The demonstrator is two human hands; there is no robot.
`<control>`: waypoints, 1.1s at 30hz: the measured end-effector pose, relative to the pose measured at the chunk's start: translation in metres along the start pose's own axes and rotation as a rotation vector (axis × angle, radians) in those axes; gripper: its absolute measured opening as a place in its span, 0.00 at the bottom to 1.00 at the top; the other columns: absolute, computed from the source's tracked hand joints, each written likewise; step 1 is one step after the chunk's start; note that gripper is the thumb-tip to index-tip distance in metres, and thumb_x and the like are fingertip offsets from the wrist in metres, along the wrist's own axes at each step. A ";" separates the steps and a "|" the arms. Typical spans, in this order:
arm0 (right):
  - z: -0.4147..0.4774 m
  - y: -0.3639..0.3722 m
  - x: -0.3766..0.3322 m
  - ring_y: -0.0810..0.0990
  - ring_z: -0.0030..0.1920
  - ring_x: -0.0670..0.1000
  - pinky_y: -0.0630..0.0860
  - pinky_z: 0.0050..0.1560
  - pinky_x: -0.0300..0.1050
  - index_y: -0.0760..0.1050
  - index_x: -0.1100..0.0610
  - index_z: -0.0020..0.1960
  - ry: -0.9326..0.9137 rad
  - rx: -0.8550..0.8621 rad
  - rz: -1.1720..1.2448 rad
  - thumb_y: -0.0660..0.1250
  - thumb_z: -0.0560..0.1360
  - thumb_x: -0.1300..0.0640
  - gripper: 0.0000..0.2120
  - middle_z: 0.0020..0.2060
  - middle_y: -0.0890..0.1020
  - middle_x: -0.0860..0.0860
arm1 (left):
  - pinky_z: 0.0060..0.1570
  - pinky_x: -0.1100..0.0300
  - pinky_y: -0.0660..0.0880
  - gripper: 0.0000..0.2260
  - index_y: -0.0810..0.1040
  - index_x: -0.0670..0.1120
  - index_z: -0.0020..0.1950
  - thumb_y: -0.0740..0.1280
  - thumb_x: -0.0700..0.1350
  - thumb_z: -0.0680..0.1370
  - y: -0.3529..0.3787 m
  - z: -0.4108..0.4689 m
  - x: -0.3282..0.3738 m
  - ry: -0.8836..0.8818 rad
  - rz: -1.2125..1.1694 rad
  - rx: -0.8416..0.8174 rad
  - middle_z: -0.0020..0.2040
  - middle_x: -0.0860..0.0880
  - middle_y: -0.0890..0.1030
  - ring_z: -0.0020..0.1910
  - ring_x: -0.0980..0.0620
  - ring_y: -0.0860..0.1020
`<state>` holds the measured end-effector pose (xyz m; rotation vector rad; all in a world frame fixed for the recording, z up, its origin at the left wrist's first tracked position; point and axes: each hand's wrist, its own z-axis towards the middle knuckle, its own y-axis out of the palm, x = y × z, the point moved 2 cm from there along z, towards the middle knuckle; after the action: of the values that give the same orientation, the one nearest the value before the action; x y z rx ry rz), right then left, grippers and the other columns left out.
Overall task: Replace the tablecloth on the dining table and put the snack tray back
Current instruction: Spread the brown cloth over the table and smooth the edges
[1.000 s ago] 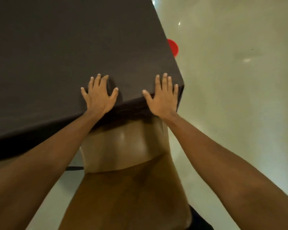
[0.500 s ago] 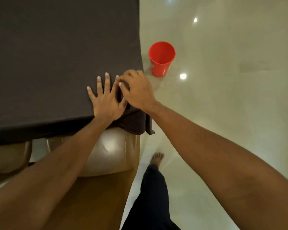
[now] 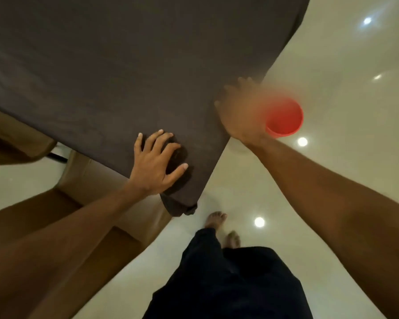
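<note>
A dark brown tablecloth (image 3: 101,77) covers the dining table and hangs over its near corner (image 3: 182,203). My left hand (image 3: 154,164) rests on the cloth just inside that corner, fingers spread and lightly bent, pressing it down. My right hand (image 3: 242,111) is at the table's right edge, blurred by motion, its fingers over the cloth's border. Whether it grips the cloth is not visible. No snack tray is in view.
A red cup (image 3: 286,120) stands on the glossy pale floor right beside my right hand. A tan chair (image 3: 90,178) is tucked under the table below my left arm. My bare feet (image 3: 214,219) and dark trousers are by the corner.
The view has swung around the table corner. My right hand left my left hand and moved right along the table's side edge. My left hand stayed near the corner.
</note>
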<state>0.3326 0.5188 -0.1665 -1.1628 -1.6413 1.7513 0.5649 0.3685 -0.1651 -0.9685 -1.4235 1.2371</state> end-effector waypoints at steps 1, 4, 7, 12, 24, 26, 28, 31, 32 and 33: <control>0.004 -0.004 -0.006 0.58 0.79 0.59 0.53 0.76 0.67 0.68 0.49 0.75 -0.127 -0.005 0.014 0.55 0.80 0.36 0.28 0.78 0.64 0.55 | 0.72 0.36 0.55 0.21 0.76 0.49 0.61 0.59 0.63 0.79 -0.003 0.008 0.010 -0.095 -0.045 0.067 0.66 0.47 0.74 0.71 0.43 0.68; 0.016 -0.004 -0.017 0.55 0.80 0.56 0.54 0.77 0.63 0.62 0.45 0.79 -0.539 -0.164 0.030 0.53 0.81 0.36 0.29 0.80 0.61 0.52 | 0.71 0.38 0.59 0.16 0.76 0.49 0.58 0.60 0.59 0.80 -0.009 0.049 0.041 -0.364 -0.126 0.215 0.60 0.48 0.76 0.65 0.45 0.72; 0.045 -0.002 0.013 0.50 0.81 0.55 0.46 0.79 0.62 0.57 0.41 0.80 -0.524 -0.218 -0.024 0.50 0.82 0.36 0.28 0.82 0.54 0.50 | 0.72 0.34 0.57 0.18 0.74 0.50 0.64 0.59 0.59 0.79 -0.004 0.107 0.073 -0.550 -0.172 0.229 0.68 0.49 0.74 0.72 0.46 0.67; 0.124 -0.025 0.112 0.50 0.81 0.58 0.51 0.76 0.67 0.58 0.44 0.80 -0.195 -0.117 0.063 0.54 0.80 0.34 0.31 0.82 0.53 0.53 | 0.71 0.28 0.44 0.26 0.61 0.58 0.78 0.56 0.63 0.80 0.014 0.198 0.124 -0.781 -0.246 0.089 0.81 0.51 0.57 0.80 0.44 0.50; 0.251 -0.068 0.137 0.45 0.82 0.56 0.49 0.79 0.64 0.53 0.44 0.81 -0.897 -0.353 -0.094 0.51 0.82 0.36 0.29 0.82 0.49 0.53 | 0.74 0.35 0.40 0.31 0.41 0.62 0.80 0.42 0.70 0.79 0.036 0.211 0.153 -0.994 -0.100 -0.095 0.82 0.52 0.42 0.81 0.48 0.41; 0.275 -0.065 0.147 0.44 0.82 0.57 0.45 0.79 0.64 0.51 0.43 0.82 -0.804 -0.350 -0.096 0.49 0.82 0.35 0.30 0.82 0.48 0.52 | 0.74 0.36 0.38 0.32 0.38 0.63 0.79 0.39 0.71 0.77 0.037 0.204 0.150 -1.012 -0.116 -0.128 0.81 0.54 0.38 0.80 0.50 0.37; 0.286 -0.061 0.166 0.45 0.81 0.57 0.44 0.79 0.63 0.49 0.42 0.82 -0.776 -0.316 -0.125 0.46 0.82 0.33 0.31 0.82 0.48 0.53 | 0.75 0.37 0.37 0.33 0.35 0.63 0.79 0.36 0.73 0.75 0.039 0.197 0.150 -1.014 -0.112 -0.166 0.81 0.54 0.35 0.79 0.52 0.34; 0.282 -0.059 0.181 0.45 0.81 0.57 0.44 0.79 0.62 0.47 0.43 0.82 -0.795 -0.281 -0.137 0.43 0.82 0.32 0.32 0.82 0.48 0.53 | 0.74 0.35 0.40 0.35 0.41 0.63 0.80 0.37 0.74 0.75 0.040 0.201 0.153 -1.051 -0.122 -0.120 0.82 0.54 0.40 0.80 0.51 0.39; 0.278 -0.058 0.180 0.45 0.81 0.57 0.43 0.79 0.63 0.47 0.43 0.82 -0.772 -0.292 -0.132 0.43 0.82 0.32 0.32 0.82 0.47 0.53 | 0.74 0.34 0.42 0.35 0.48 0.60 0.81 0.41 0.73 0.76 0.038 0.205 0.153 -1.070 -0.124 -0.054 0.82 0.53 0.46 0.81 0.50 0.44; 0.274 -0.057 0.179 0.44 0.81 0.58 0.42 0.78 0.63 0.47 0.43 0.82 -0.742 -0.306 -0.130 0.44 0.81 0.32 0.32 0.82 0.47 0.54 | 0.73 0.32 0.45 0.34 0.56 0.58 0.80 0.45 0.71 0.77 0.033 0.209 0.155 -1.100 -0.120 0.018 0.82 0.51 0.53 0.80 0.48 0.50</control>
<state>0.0001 0.5185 -0.1785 -0.4977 -2.4106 2.0253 0.3274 0.4801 -0.1728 -0.1035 -2.2273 1.7844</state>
